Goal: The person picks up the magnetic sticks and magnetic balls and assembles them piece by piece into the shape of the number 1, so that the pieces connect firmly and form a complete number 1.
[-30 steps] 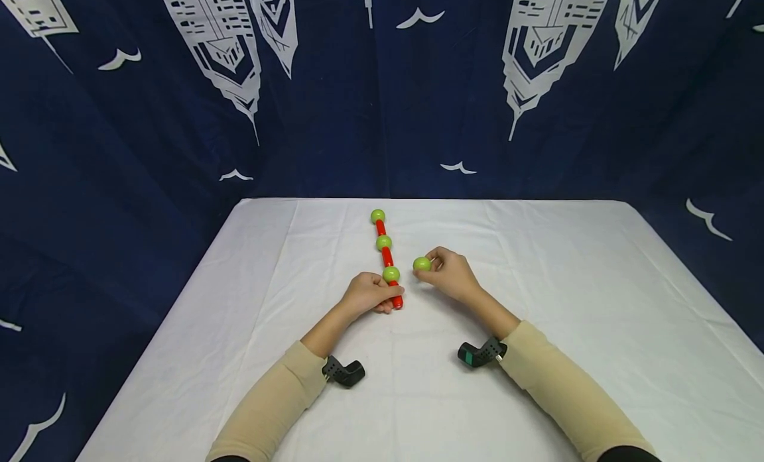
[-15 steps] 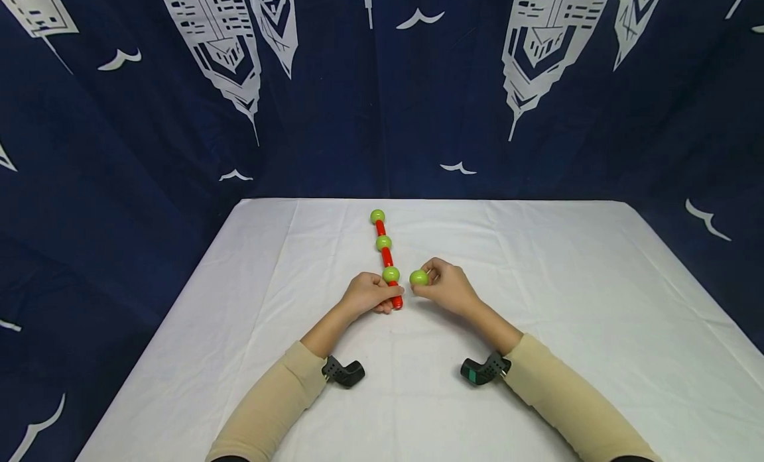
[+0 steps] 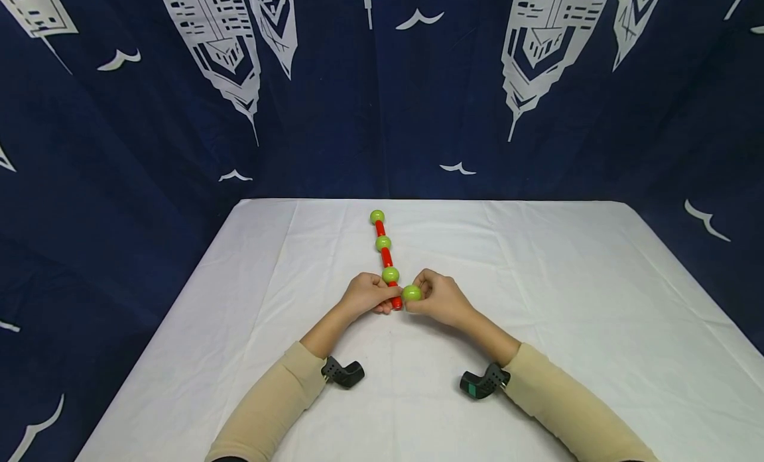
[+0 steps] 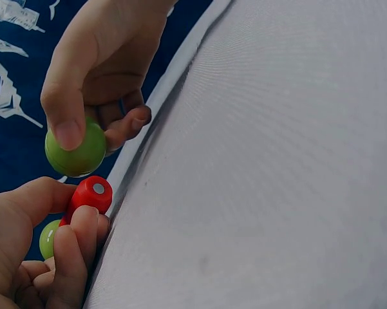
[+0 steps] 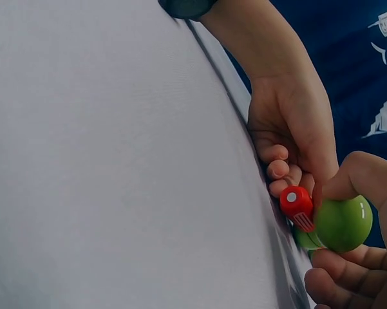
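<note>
A line of red rods and green balls lies on the white tabletop, seen in the head view: a far ball (image 3: 377,216), a red rod (image 3: 380,229), a middle ball (image 3: 383,243), a second rod (image 3: 386,257), a near ball (image 3: 390,274). My left hand (image 3: 364,293) grips the nearest red rod (image 4: 90,195) between thumb and fingers. That rod's free end shows a round grey spot. My right hand (image 3: 444,301) pinches a loose green ball (image 5: 344,222) just right of that end. In the left wrist view a small gap seems to separate ball and rod.
White cloth covers the table (image 3: 537,270). Behind it hangs a dark blue curtain (image 3: 382,117) with white building and bird prints. Dark wrist cameras, left (image 3: 343,372) and right (image 3: 485,381), stick out from the tan sleeves (image 3: 274,399).
My right hand has brought the loose green ball nearer to me and leftward, from beside the near ball to beside the nearest rod's end. My left hand and the line stay in place.
</note>
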Demonstrator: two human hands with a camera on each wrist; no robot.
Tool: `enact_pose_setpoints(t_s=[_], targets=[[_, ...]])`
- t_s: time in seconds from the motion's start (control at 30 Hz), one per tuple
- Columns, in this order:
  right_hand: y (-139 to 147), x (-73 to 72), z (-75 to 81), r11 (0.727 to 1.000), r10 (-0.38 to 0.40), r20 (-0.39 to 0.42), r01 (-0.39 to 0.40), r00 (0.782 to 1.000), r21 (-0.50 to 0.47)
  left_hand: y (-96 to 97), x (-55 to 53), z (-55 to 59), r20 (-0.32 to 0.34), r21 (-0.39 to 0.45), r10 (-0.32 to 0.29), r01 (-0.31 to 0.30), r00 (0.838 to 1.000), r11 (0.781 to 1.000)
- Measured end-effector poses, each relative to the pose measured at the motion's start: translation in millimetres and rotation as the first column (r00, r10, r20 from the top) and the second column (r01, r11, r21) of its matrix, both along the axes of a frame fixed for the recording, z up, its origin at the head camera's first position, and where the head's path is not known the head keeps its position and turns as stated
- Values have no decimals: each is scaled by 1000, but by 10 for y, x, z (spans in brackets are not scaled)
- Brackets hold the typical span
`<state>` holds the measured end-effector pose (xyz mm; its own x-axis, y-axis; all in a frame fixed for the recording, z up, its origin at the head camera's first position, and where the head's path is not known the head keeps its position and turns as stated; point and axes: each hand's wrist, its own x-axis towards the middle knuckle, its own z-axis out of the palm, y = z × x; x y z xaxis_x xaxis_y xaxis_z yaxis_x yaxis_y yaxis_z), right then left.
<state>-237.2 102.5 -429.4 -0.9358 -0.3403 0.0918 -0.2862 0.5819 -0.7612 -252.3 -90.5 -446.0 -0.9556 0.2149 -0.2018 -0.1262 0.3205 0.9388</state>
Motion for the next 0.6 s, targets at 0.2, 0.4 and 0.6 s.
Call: enact_pose_setpoints(t_s=[0.2, 0.4, 0.6], targets=[[-13, 51, -23, 999, 48, 31, -48, 998, -12, 4, -13, -22, 3, -2, 8, -8, 1000, 1000], [-22, 101, -51, 994, 107, 33, -106, 994, -15, 4, -6, -12, 0, -17, 17, -17, 1000, 1000], [-28, 132, -87, 988, 151, 5, -151, 988, 20, 8, -6, -11, -6, -23, 16, -16, 1000, 1000]])
